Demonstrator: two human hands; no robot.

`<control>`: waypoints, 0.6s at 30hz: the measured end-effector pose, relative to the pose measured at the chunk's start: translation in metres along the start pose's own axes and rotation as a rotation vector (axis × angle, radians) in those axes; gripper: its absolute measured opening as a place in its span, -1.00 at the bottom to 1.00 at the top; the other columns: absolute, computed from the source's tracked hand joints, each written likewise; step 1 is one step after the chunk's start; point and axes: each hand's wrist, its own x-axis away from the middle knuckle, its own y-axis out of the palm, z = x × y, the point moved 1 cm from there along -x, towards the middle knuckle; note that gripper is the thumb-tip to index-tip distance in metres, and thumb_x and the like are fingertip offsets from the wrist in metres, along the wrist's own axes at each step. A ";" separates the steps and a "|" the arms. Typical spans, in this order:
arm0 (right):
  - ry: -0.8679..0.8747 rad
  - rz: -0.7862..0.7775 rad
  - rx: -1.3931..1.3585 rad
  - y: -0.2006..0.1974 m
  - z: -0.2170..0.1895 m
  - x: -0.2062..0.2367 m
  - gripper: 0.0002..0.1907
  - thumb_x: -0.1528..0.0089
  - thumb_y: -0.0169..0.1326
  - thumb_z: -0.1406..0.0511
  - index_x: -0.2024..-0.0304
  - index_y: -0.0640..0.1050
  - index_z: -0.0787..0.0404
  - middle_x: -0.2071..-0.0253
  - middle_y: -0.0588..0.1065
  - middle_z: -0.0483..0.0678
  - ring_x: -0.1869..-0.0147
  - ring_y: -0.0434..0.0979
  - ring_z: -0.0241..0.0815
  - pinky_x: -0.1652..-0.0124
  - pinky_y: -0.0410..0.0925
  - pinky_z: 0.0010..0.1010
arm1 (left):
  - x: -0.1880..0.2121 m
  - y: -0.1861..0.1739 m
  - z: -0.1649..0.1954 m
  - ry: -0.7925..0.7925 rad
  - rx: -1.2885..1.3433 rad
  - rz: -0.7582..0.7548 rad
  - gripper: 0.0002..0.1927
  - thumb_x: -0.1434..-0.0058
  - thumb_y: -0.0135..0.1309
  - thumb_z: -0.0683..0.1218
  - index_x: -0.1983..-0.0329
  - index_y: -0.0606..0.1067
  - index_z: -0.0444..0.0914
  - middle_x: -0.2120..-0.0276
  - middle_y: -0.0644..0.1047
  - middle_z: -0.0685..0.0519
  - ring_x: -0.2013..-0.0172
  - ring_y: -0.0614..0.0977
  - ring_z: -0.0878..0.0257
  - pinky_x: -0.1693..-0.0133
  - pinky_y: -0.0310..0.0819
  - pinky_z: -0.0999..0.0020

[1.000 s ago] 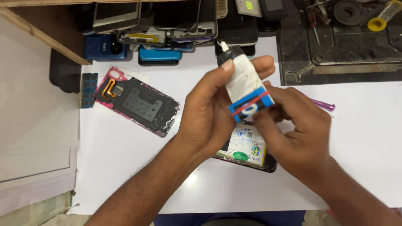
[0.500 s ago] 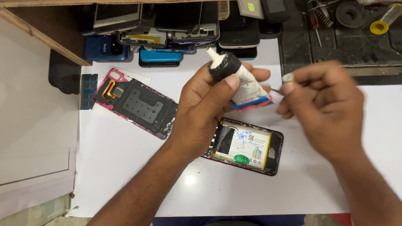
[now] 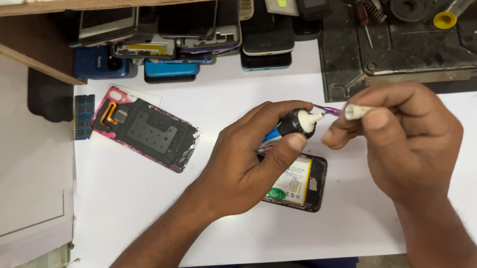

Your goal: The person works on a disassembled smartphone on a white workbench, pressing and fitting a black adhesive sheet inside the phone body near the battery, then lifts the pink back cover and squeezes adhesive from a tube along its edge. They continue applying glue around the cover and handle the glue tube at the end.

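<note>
**Glue tube uncapped above an opened phone**

Head view: near the centre of the frame the left hand point(image 3: 242, 162) grips a small glue tube point(image 3: 299, 123), fingers wrapped tight round its body, the black collar and white nozzle pointing toward the upper right. The right hand point(image 3: 402, 141), at centre right, pinches a small white cap point(image 3: 358, 111) between thumb and forefinger, just beside the nozzle tip; a thin purple pin point(image 3: 329, 110) shows between them. Both forearms rise from the lower edge, wrists bent inward so the hands meet. Directly below the left hand lies the opened phone point(image 3: 300, 184), battery exposed, on the white table point(image 3: 130, 210). A removed back cover point(image 3: 148, 130) lies at left. The step looks like uncapping; applying glue calls for a steady, tilted nozzle.
</note>
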 end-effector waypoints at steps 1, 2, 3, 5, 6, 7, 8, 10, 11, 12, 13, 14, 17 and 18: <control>-0.021 -0.011 0.014 0.000 0.001 0.000 -0.83 -0.44 -0.01 0.34 0.08 0.43 0.38 0.17 0.55 0.14 0.19 0.67 -0.16 0.17 0.62 -0.36 | -0.001 0.000 0.001 0.036 -0.043 0.006 -0.56 -0.44 -0.03 0.07 -0.23 0.44 -0.30 0.03 0.58 -0.04 0.03 0.67 0.23 0.03 0.57 0.37; -0.041 -0.023 0.027 0.000 0.002 0.001 -0.83 -0.42 0.00 0.33 0.11 0.40 0.36 0.15 0.55 0.19 0.14 0.68 -0.13 0.14 0.63 -0.32 | -0.001 -0.001 0.001 0.071 -0.086 0.012 -0.55 -0.48 -0.01 0.09 -0.28 0.45 -0.28 0.00 0.59 -0.04 0.02 0.69 0.23 0.02 0.60 0.37; -0.062 -0.035 0.040 -0.001 0.003 0.001 -0.82 -0.41 0.01 0.31 0.14 0.37 0.35 0.12 0.56 0.24 0.10 0.69 -0.09 0.12 0.64 -0.29 | -0.001 -0.001 0.002 0.107 -0.129 0.017 -0.54 -0.52 0.01 0.10 -0.32 0.45 -0.26 -0.02 0.59 -0.04 0.01 0.71 0.23 0.01 0.63 0.37; -0.084 -0.068 0.081 -0.004 0.001 0.003 -0.79 -0.48 0.00 0.32 0.13 0.37 0.39 0.09 0.56 0.33 0.09 0.70 -0.06 0.10 0.65 -0.28 | -0.001 -0.002 0.001 0.134 -0.172 0.033 -0.52 -0.50 0.05 0.12 -0.33 0.45 -0.25 -0.01 0.58 -0.03 0.04 0.71 0.23 0.06 0.63 0.36; -0.088 -0.076 0.085 -0.005 0.001 0.004 -0.78 -0.50 -0.01 0.32 0.13 0.36 0.39 0.09 0.56 0.36 0.10 0.70 -0.05 0.09 0.65 -0.28 | -0.001 -0.002 0.001 0.148 -0.193 0.041 -0.51 -0.49 0.07 0.13 -0.33 0.46 -0.24 0.00 0.57 -0.02 0.05 0.70 0.23 0.08 0.63 0.35; -0.092 -0.085 0.089 -0.007 0.001 0.006 -0.77 -0.52 -0.02 0.32 0.13 0.35 0.40 0.08 0.56 0.38 0.10 0.71 -0.05 0.08 0.65 -0.27 | 0.000 -0.002 0.000 0.148 -0.200 0.043 -0.51 -0.47 0.09 0.13 -0.32 0.46 -0.23 0.00 0.57 -0.02 0.06 0.70 0.24 0.09 0.63 0.36; -0.090 -0.085 0.078 -0.008 0.001 0.006 -0.77 -0.52 -0.03 0.32 0.14 0.34 0.39 0.07 0.56 0.39 0.11 0.70 -0.05 0.08 0.65 -0.27 | 0.000 -0.002 -0.001 0.150 -0.207 0.046 -0.50 -0.45 0.11 0.13 -0.32 0.46 -0.22 0.01 0.56 -0.01 0.07 0.69 0.25 0.11 0.62 0.37; -0.084 -0.091 0.055 -0.009 0.002 0.007 -0.77 -0.53 -0.05 0.31 0.16 0.32 0.37 0.06 0.56 0.41 0.12 0.71 -0.06 0.08 0.65 -0.28 | 0.001 -0.003 -0.002 0.166 -0.227 0.052 -0.49 -0.43 0.15 0.13 -0.32 0.47 -0.21 0.03 0.55 -0.01 0.08 0.66 0.27 0.11 0.61 0.38; -0.080 -0.095 0.045 -0.010 0.002 0.007 -0.76 -0.53 -0.05 0.31 0.17 0.31 0.36 0.06 0.56 0.42 0.12 0.71 -0.06 0.08 0.65 -0.28 | 0.001 -0.002 -0.003 0.181 -0.241 0.056 -0.49 -0.43 0.16 0.13 -0.33 0.47 -0.21 0.05 0.54 -0.01 0.08 0.64 0.27 0.10 0.60 0.38; -0.076 -0.096 0.047 -0.010 0.002 0.007 -0.76 -0.52 -0.06 0.31 0.19 0.30 0.35 0.07 0.56 0.43 0.11 0.70 -0.06 0.08 0.65 -0.28 | 0.001 -0.002 -0.003 0.195 -0.254 0.060 -0.49 -0.42 0.17 0.12 -0.33 0.47 -0.21 0.06 0.53 -0.01 0.09 0.63 0.28 0.09 0.59 0.38; -0.073 -0.096 0.049 -0.010 0.002 0.007 -0.76 -0.52 -0.06 0.31 0.20 0.29 0.34 0.07 0.56 0.44 0.11 0.70 -0.05 0.09 0.65 -0.28 | 0.002 -0.003 -0.004 0.197 -0.254 0.061 -0.48 -0.42 0.18 0.12 -0.33 0.47 -0.21 0.06 0.52 -0.01 0.09 0.62 0.28 0.09 0.59 0.38; -0.069 -0.092 0.063 -0.010 0.002 0.007 -0.75 -0.52 -0.07 0.30 0.21 0.29 0.34 0.08 0.56 0.44 0.09 0.70 -0.05 0.09 0.65 -0.29 | 0.002 -0.003 -0.004 0.198 -0.254 0.062 -0.48 -0.42 0.19 0.12 -0.34 0.47 -0.21 0.06 0.51 -0.01 0.08 0.61 0.28 0.08 0.58 0.38; -0.067 -0.099 0.066 -0.010 0.001 0.007 -0.74 -0.52 -0.07 0.30 0.22 0.29 0.33 0.09 0.56 0.44 0.05 0.69 -0.03 0.09 0.64 -0.29 | 0.001 -0.002 -0.006 0.202 -0.256 0.064 -0.48 -0.39 0.20 0.12 -0.32 0.48 -0.20 0.03 0.49 -0.01 0.05 0.61 0.27 0.10 0.59 0.38; -0.069 -0.104 0.066 -0.010 0.001 0.007 -0.74 -0.52 -0.06 0.30 0.22 0.29 0.33 0.09 0.56 0.44 0.05 0.69 -0.04 0.08 0.64 -0.29 | 0.001 -0.002 -0.006 0.202 -0.257 0.064 -0.48 -0.38 0.20 0.13 -0.32 0.48 -0.19 0.01 0.49 -0.01 0.03 0.61 0.26 0.11 0.59 0.38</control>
